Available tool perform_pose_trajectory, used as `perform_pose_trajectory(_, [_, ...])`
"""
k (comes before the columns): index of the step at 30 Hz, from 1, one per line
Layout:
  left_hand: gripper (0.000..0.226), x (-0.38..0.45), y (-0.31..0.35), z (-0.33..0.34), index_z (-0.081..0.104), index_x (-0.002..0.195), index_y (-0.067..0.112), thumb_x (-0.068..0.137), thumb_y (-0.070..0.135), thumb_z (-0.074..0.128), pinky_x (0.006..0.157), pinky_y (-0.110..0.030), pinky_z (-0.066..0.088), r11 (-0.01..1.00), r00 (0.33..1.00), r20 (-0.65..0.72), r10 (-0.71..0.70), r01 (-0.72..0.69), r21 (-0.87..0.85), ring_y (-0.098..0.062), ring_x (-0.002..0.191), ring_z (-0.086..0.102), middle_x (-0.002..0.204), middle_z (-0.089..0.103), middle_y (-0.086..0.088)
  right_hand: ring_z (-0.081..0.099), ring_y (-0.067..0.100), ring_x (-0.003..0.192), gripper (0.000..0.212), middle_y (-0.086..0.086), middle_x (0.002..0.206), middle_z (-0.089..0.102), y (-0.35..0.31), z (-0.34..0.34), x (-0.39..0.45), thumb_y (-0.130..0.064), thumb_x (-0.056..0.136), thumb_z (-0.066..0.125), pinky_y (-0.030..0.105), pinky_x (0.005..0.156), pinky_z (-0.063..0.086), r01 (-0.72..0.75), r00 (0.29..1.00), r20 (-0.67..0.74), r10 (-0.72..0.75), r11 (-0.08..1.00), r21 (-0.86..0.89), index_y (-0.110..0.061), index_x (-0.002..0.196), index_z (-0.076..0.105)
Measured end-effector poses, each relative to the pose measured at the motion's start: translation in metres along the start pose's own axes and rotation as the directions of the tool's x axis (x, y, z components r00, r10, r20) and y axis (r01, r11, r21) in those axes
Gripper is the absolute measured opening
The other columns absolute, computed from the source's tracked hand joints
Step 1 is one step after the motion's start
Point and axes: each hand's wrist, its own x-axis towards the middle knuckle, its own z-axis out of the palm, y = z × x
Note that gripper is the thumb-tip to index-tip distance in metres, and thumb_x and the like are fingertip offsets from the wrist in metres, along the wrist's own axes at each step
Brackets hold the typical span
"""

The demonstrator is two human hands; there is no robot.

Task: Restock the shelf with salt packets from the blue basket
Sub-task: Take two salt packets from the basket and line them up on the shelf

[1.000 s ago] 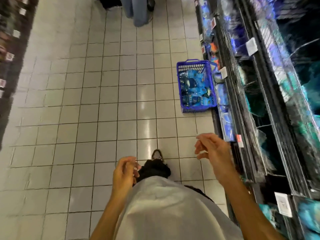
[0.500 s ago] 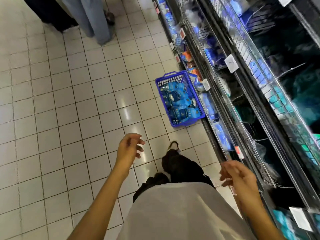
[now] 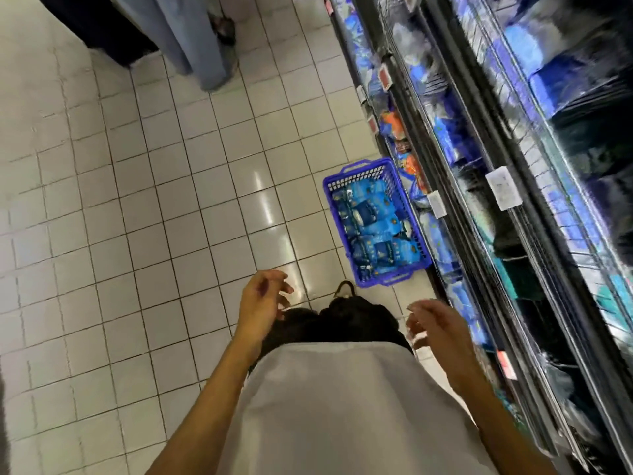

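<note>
**Both hands empty, the basket just ahead of my foot**

My left hand (image 3: 262, 299) and my right hand (image 3: 433, 325) both hang in front of me with the fingers loosely spread, and they hold nothing. The blue basket (image 3: 334, 204) stands on the floor against the bottom edge of the shelf (image 3: 479, 207), with the salt packets (image 3: 371, 234) lying inside it in a loose pile.

I think the risk is my shoe (image 3: 344, 290): it is very near the front corner of the basket, so one more step can kick it. The packets also look slippery, and a quick grab may take two and drop one. Another person (image 3: 191, 39) stands further along the aisle.

Compared with half a second ago, the basket is closer to me, my right hand is higher and more forward, and my view is turned more to the shelf.
</note>
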Motion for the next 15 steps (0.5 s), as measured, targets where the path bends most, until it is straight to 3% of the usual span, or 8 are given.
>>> perform_pose_trajectory(4, [0.02, 0.045, 0.023, 0.009, 0.064, 0.11, 0.009, 0.107, 0.016, 0.045, 0.06, -0.027, 0.049, 0.999, 0.999, 0.041, -0.031, 0.03, 0.035, -0.018, 0.072, 0.062, 0.093, 0.07, -0.008, 0.062, 0.012, 0.055, 0.019, 0.003, 0.061, 0.065, -0.037, 0.028, 0.051, -0.016, 0.099, 0.061, 0.022, 0.046, 0.047, -0.016, 1.0, 0.011, 0.017, 0.999, -0.033, -0.018, 0.082, 0.066])
perform_pose_trajectory(7, [0.018, 0.096, 0.03, 0.027, 0.065, 0.107, 0.013, 0.106, 0.016, 0.047, 0.057, -0.025, 0.049, 0.994, 0.992, 0.108, -0.067, 0.058, 0.088, -0.015, 0.068, 0.062, 0.089, 0.071, -0.005, 0.062, 0.012, 0.054, 0.02, 0.001, 0.062, 0.068, -0.042, 0.053, 0.092, -0.026, 0.094, 0.063, 0.022, 0.045, 0.048, -0.08, 0.997, -0.022, 0.079, 0.996, -0.031, -0.029, 0.075, 0.067])
perform_pose_trajectory(11, [0.018, 0.185, 0.013, 0.071, 0.066, 0.1, 0.017, 0.104, 0.02, 0.049, 0.053, -0.025, 0.045, 0.974, 0.96, 0.239, -0.143, 0.093, 0.206, -0.009, 0.062, 0.062, 0.088, 0.072, -0.004, 0.069, 0.01, 0.059, 0.02, -0.005, 0.066, 0.07, -0.004, 0.077, 0.165, -0.02, 0.099, 0.058, 0.025, 0.048, 0.051, -0.207, 0.976, -0.085, 0.2, 0.975, -0.085, -0.024, 0.08, 0.064])
perform_pose_trajectory(15, [0.018, 0.292, -0.026, 0.139, 0.064, 0.094, 0.016, 0.102, 0.019, 0.048, 0.047, -0.023, 0.045, 0.926, 0.926, 0.326, -0.19, 0.058, 0.374, -0.012, 0.059, 0.061, 0.086, 0.072, -0.007, 0.069, 0.022, 0.069, 0.018, 0.006, 0.075, 0.071, 0.064, 0.092, 0.256, -0.019, 0.101, 0.056, 0.035, 0.056, 0.056, -0.345, 0.924, -0.191, 0.33, 0.938, -0.046, -0.021, 0.084, 0.06])
